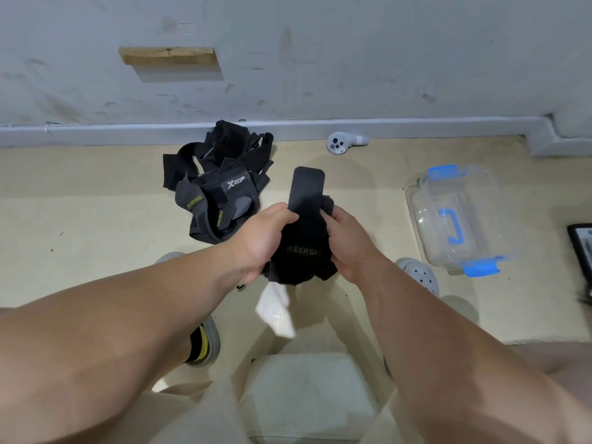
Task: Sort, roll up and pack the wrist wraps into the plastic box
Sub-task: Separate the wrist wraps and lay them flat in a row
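Note:
A black wrist wrap (pixel 302 251) with lettering hangs above the floor between both hands. My left hand (pixel 259 238) grips its left side and my right hand (pixel 349 241) grips its right side. Its flat strap end sticks up past my fingers. A white tag dangles under it. A pile of several black and grey wrist wraps (pixel 221 184) lies on the floor by the wall, to the left. The clear plastic box (pixel 458 219) with blue clips sits on the floor to the right, with nothing visible inside.
A white controller (pixel 342 144) lies at the baseboard behind the hands. Grey shoes (pixel 419 274) are on the floor near the box and under my left arm. A dark flat object (pixel 581 248) pokes in at the right edge. A pale stool (pixel 307 395) stands below me.

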